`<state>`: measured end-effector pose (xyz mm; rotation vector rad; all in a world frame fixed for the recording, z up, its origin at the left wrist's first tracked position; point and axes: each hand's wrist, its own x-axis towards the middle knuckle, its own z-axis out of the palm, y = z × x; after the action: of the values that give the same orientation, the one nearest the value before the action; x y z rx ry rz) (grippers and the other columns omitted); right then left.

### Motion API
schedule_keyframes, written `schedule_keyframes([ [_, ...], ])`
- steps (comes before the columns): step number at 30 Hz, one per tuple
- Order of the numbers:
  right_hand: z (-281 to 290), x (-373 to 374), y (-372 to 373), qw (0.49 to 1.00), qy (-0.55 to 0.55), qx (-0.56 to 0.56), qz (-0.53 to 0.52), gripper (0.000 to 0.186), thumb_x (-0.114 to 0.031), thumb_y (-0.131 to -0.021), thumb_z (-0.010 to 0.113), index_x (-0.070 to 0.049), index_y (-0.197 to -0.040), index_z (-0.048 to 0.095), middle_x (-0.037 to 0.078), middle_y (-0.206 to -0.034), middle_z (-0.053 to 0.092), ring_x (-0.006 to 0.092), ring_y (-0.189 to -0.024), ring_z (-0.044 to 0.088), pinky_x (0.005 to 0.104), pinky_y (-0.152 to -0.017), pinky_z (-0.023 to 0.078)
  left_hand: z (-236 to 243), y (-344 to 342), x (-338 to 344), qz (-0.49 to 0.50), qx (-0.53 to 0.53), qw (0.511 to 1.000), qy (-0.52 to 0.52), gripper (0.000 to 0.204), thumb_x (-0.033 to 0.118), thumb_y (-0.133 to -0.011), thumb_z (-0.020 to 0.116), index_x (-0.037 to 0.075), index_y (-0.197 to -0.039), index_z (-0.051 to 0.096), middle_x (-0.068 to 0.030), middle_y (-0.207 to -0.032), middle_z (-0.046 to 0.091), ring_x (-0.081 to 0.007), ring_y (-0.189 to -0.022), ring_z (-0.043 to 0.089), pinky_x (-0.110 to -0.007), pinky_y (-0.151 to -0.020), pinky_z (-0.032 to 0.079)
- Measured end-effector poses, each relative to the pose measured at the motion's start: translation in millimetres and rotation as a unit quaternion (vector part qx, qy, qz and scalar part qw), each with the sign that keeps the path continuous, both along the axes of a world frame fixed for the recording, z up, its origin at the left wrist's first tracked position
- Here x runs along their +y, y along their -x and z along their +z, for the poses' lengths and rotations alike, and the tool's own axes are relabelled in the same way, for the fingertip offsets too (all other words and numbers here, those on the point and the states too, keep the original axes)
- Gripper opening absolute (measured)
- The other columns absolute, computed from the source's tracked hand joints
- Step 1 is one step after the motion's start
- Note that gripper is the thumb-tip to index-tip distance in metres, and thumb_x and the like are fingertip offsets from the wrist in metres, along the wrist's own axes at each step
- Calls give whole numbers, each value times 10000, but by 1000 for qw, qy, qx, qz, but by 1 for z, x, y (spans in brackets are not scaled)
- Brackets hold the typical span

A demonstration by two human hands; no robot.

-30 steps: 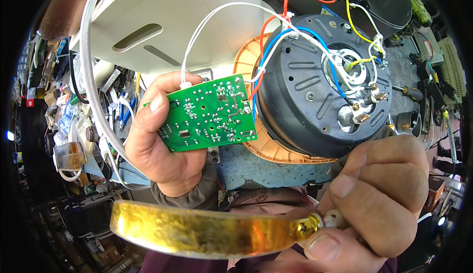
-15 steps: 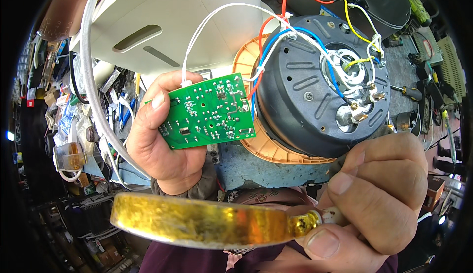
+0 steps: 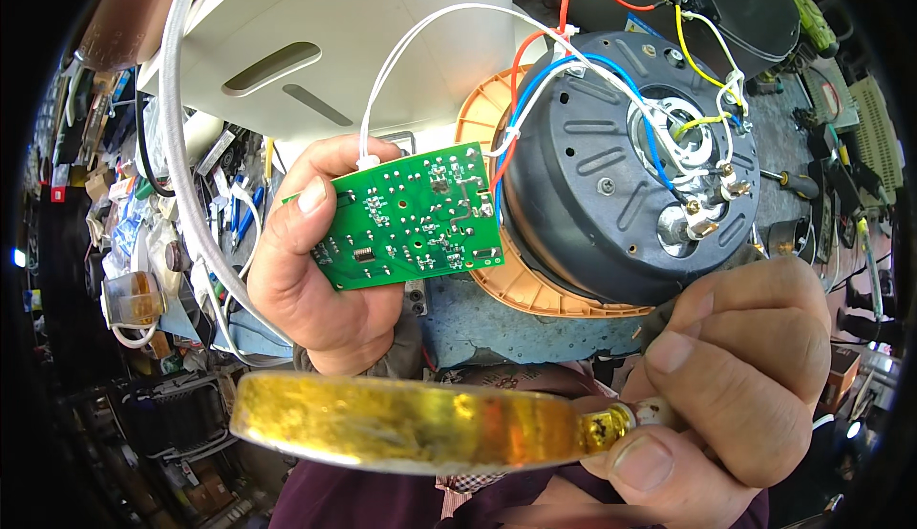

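My left hand (image 3: pixel 330 309) grips a green circuit board (image 3: pixel 396 228) by its left end, thumb over the face. Small solder joints and chips dot the board's visible side. White, red and blue wires run from it to a round black appliance body (image 3: pixel 592 214) with slots, screws and metal terminals, lying tilted on an orange plastic ring (image 3: pixel 497 271). Close to the camera, my right hand (image 3: pixel 740 376) pinches the handle of a magnifying glass (image 3: pixel 411 424). Its gold rim is seen edge-on, below the board, so the lens face is hidden.
A large off-white plastic housing (image 3: pixel 382 61) stands behind the board. A grey-white cable (image 3: pixel 177 128) hangs down the left side, before a clutter of parts and tools. Dark grey casing (image 3: pixel 735 13) lies far right, with a screwdriver (image 3: pixel 798 183) beside the black body. Blue bench (image 3: pixel 535 338) beneath.
The magnifying glass has shifted slightly right. The board and black body also appear a little further right in the picture. Both grips are unchanged.
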<state>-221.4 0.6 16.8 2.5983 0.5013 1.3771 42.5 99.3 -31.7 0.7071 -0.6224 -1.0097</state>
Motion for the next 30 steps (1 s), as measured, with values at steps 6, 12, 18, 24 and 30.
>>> schedule_keyframes([
  [6,-16,-6,-17,994,26,-101,-9,280,-283,-965,668,-113,-1165,764,75,-961,631,168,-678,524,298,-509,417,-2,1,0,21,-18,1000,-2,499,310,-974,628,-141,-1186,651,-211,-1082,718,-257,-954,719,-355,-916,570],
  [12,-15,60,-14,927,-269,-69,-253,317,-307,-959,681,-288,-1275,668,29,-1013,591,206,-713,523,328,-570,423,-2,2,-2,19,-23,1000,-4,504,316,-969,632,-140,-1184,652,-206,-1072,717,-259,-958,717,-359,-926,566],
  [18,-14,54,-10,938,-260,-51,-224,327,-276,-939,684,-272,-1266,674,27,-991,591,207,-715,519,329,-556,420,-1,2,0,23,-17,1000,-7,504,313,-969,632,-141,-1186,651,-204,-1075,715,-261,-969,716,-364,-932,567],
  [24,-7,56,-7,929,-292,-22,-224,323,-268,-942,676,-265,-1265,673,10,-951,590,206,-719,511,313,-551,432,-4,0,-1,16,-5,1000,-3,494,294,-971,634,-144,-1197,649,-209,-1092,716,-269,-984,720,-377,-945,572],
  [30,-5,58,-8,925,-300,-25,-234,314,-266,-944,677,-269,-1258,675,2,-938,590,200,-724,509,303,-550,438,-2,1,-3,13,3,1000,1,492,285,-971,642,-147,-1207,646,-212,-1099,717,-273,-985,721,-384,-950,576],
])
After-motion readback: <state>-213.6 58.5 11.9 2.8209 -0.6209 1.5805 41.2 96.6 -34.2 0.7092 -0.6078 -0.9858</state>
